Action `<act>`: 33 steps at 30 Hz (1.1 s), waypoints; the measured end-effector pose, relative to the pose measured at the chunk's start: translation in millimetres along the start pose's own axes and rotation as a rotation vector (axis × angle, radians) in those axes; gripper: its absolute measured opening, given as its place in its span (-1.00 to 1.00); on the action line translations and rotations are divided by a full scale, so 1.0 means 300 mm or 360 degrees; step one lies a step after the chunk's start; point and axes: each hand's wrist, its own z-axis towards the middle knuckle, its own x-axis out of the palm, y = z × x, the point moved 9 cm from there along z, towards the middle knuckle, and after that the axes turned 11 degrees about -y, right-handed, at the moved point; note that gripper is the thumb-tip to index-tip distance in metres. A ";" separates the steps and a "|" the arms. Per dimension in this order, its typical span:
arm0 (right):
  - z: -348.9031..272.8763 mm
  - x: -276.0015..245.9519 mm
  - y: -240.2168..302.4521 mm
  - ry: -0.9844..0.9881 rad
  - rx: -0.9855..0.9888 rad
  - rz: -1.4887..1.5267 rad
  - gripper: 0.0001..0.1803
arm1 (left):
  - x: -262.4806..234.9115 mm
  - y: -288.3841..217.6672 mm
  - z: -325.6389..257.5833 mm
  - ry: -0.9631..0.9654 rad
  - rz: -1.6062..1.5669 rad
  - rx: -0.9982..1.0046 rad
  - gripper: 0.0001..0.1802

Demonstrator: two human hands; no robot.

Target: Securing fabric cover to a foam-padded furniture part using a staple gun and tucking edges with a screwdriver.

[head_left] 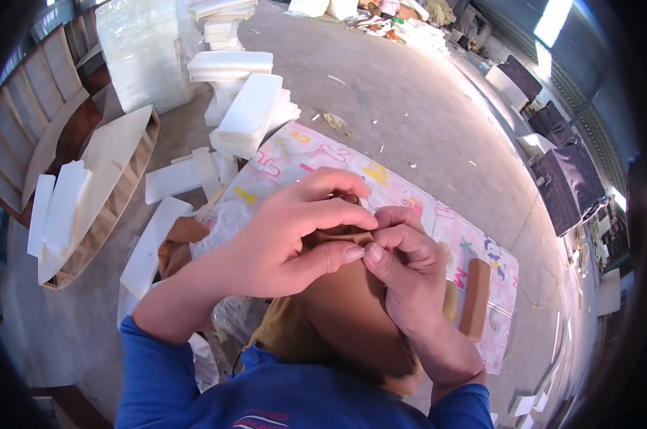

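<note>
My left hand point(295, 236) and my right hand point(402, 275) meet close in front of me. Both pinch the top edge of a brown fabric cover point(352, 314) that is stretched over a padded piece. The left thumb and fingers clamp the fabric from the left, and the right fingertips press it from the right. Whatever sits between the fingertips is hidden. Blue sleeves cover both forearms at the lower edge.
A pink patterned mat point(423, 207) lies on the concrete floor under the work. A brown padded block point(475, 297) rests on it at the right. White foam slabs point(248, 111) are stacked at the back left, beside a curved wooden frame point(112, 179). Dark upholstered chairs point(566, 182) stand at the right.
</note>
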 end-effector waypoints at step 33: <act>0.024 -0.021 -0.092 0.0013 0.0288 -0.0169 -0.88 | 0.007 0.080 -0.034 -0.0486 0.0095 -0.0004 -0.73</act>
